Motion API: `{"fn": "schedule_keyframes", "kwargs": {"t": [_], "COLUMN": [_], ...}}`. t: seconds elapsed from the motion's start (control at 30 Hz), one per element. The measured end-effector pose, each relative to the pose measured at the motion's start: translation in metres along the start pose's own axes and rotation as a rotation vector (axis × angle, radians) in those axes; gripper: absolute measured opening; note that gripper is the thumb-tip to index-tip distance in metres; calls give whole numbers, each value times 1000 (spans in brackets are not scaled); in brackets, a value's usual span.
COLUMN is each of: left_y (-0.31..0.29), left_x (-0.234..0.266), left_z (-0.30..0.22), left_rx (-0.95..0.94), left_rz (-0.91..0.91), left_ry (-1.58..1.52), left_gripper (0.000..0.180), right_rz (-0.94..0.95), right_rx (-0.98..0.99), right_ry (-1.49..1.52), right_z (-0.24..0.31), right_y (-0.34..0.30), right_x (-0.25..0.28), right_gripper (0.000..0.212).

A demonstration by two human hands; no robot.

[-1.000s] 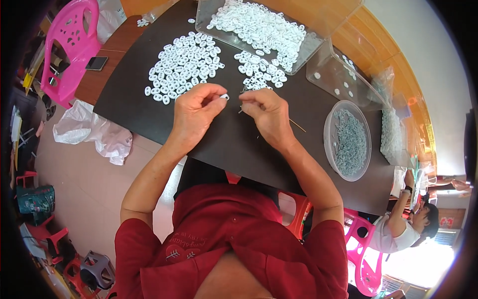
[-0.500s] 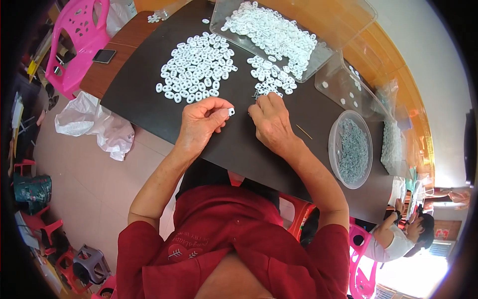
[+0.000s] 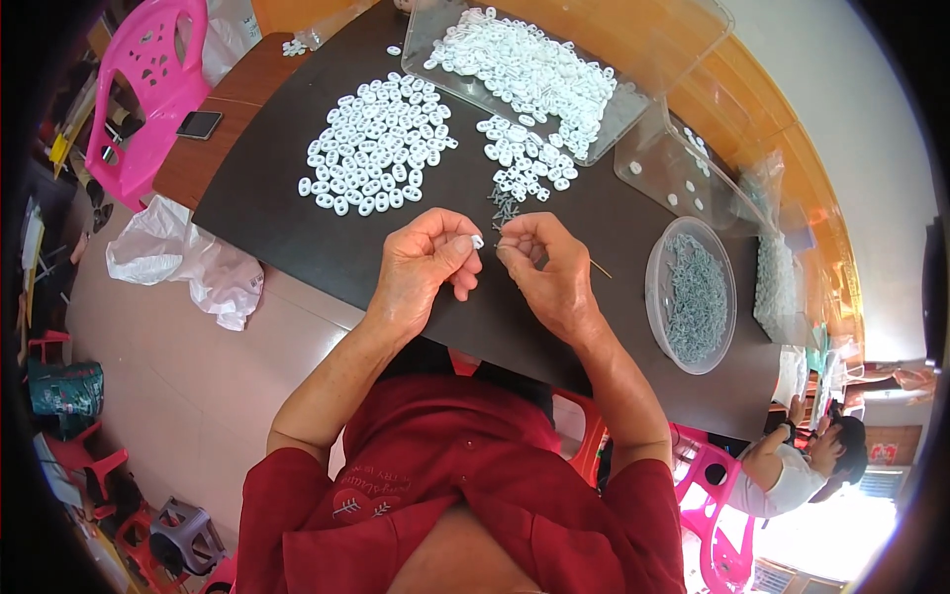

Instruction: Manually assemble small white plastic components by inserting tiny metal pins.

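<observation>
My left hand (image 3: 421, 267) pinches a small white plastic piece (image 3: 477, 241) between thumb and forefinger, above the near part of the dark table. Close by on its right, my right hand (image 3: 550, 275) has thumb and fingertips pressed together. Whatever lies between them is too small to make out. Just beyond the right fingertips is a little heap of grey screws (image 3: 505, 205). Behind the heap lies a cluster of loose white pieces (image 3: 529, 163). Farther left, a large spread of white oval pieces with holes (image 3: 376, 148) covers part of the table.
A clear tray (image 3: 445, 81) full of white pieces stands at the back. On the right are a round tub (image 3: 734, 297) of grey screws, a clear lid (image 3: 643, 183) and a thin yellowish stick (image 3: 601, 268). A phone (image 3: 199, 125) lies left. Another person (image 3: 787, 475) sits at far right.
My right hand has drawn back from the small screw heap toward my left hand, uncovering the heap. My left hand has shifted right with the white piece, so both hands are closer.
</observation>
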State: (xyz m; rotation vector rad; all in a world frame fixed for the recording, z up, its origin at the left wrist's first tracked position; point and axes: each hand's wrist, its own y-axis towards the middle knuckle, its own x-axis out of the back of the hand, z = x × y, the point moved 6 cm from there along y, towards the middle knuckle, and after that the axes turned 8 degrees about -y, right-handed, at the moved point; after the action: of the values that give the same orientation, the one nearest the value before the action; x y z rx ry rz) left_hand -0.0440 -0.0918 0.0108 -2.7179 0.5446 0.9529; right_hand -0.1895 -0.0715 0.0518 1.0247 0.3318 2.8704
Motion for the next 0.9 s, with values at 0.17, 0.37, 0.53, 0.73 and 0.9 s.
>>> {"fn": "schedule_keyframes", "kwargs": {"t": [0.17, 0.37, 0.53, 0.73, 0.9], "left_y": [1, 0, 0, -4, -7], "left_x": [-4, -4, -5, -3, -7], "left_z": [3, 6, 11, 13, 11], "left_rx": [-10, -82, -63, -66, -113], "left_rz": [-21, -63, 19, -7, -12], "left_ry": [-41, -13, -70, -100, -71], "left_gripper": [12, 13, 16, 17, 19], "right_rz": [-54, -85, -97, -78, -77], "right_rx": [68, -36, -41, -100, -152], "right_ry": [-9, 123, 247, 377, 396], "right_z": [1, -2, -4, -2, -3], "right_y": [-6, -16, -20, -24, -27], "right_x": [7, 7, 4, 6, 4], "right_gripper": [18, 15, 14, 13, 15]}}
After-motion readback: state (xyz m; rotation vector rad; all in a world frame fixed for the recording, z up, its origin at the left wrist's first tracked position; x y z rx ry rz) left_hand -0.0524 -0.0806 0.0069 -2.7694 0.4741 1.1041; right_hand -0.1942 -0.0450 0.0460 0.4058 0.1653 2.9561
